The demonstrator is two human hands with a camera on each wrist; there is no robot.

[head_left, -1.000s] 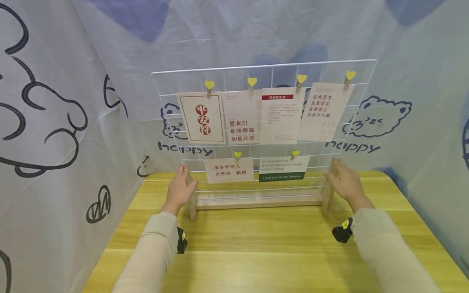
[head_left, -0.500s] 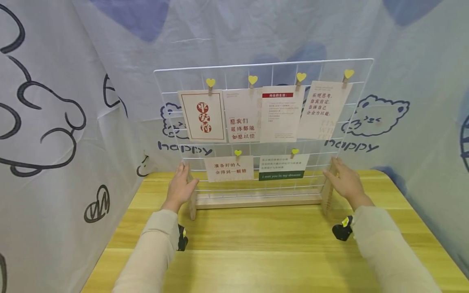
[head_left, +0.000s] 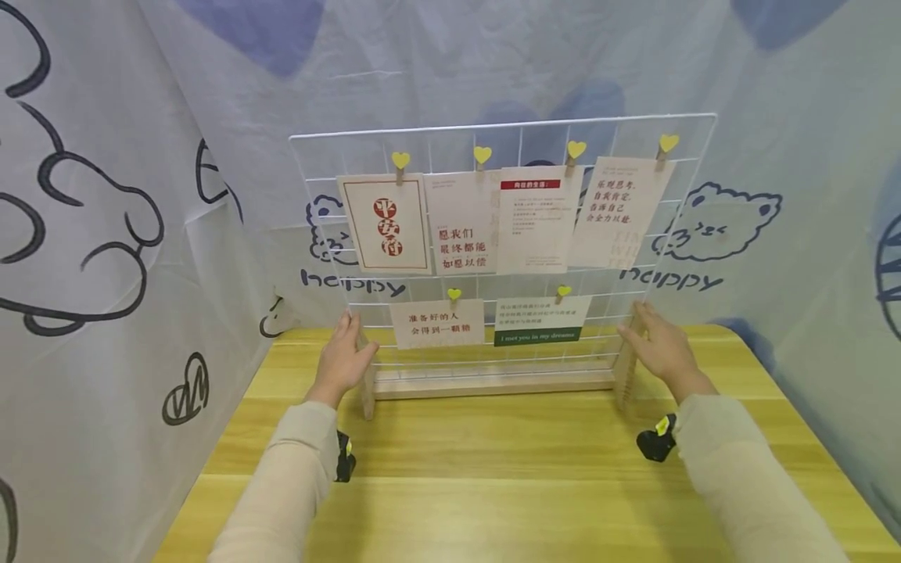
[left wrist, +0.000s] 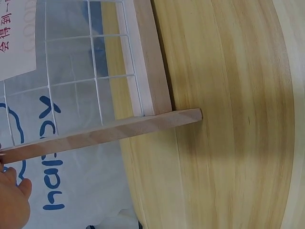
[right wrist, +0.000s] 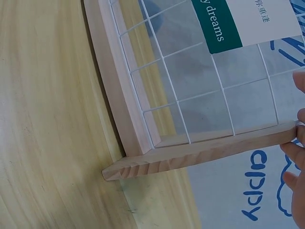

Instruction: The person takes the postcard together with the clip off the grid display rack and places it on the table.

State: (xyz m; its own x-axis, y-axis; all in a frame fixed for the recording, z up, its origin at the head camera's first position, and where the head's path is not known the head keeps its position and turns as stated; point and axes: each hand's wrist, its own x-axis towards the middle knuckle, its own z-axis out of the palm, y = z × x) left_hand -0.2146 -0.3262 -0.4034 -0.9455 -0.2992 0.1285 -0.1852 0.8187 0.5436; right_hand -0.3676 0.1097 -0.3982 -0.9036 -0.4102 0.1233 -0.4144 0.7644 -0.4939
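A white wire grid display rack (head_left: 535,281) stands in a wooden base (head_left: 493,385) on the table. The left hand (head_left: 342,356) holds the top of the left wooden side post (left wrist: 109,132), thumb in front and fingers at its outer side. At the other end, the right hand (head_left: 662,349) grips the top of the right post (right wrist: 209,150) between thumb and fingers. Yellow heart clips (head_left: 482,155) pin several cards to the grid: an upper row with a red-bordered card (head_left: 411,242), and below it a white card (head_left: 436,340) and a green-edged card (head_left: 538,336).
The yellow wooden table (head_left: 493,485) reaches forward of the rack. Behind and at both sides hangs a pale cloth (head_left: 232,274) with cartoon drawings. A black wrist device (head_left: 656,439) shows under the right sleeve, another (head_left: 345,457) under the left.
Both hands stay on the side posts. The rack, cards and hands shift only slightly in the view, with hardly any other visible movement.
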